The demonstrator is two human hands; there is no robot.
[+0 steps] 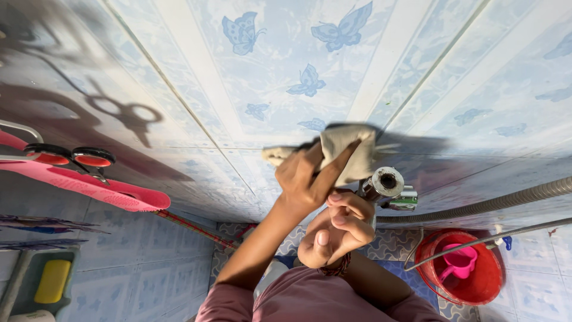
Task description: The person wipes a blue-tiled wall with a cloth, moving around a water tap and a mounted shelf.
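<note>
The cloth (348, 152), a pale beige rag, was pinched in the left hand (307, 179) and pressed flat against the butterfly-patterned wall panel (286, 65), its free end trailing out to the far side of the knuckles. Just beside that grip, on the thumb side, the right hand (339, 229) was curled closed around the body of a metal tap (386, 182), whose open round end faced the camera above the fingers. A grey corrugated hose (494, 203) ran away from the tap, well apart from the cloth. Below both hands stood a red bucket (471, 280) with a pink scoop (459, 262) inside. By my reading, the wiping was under way around the fitting; the panel showed no clear line between cleaned and uncleaned parts, so how much remained could not be told. A pink rack (89, 185) hung well off to the other side.
</note>
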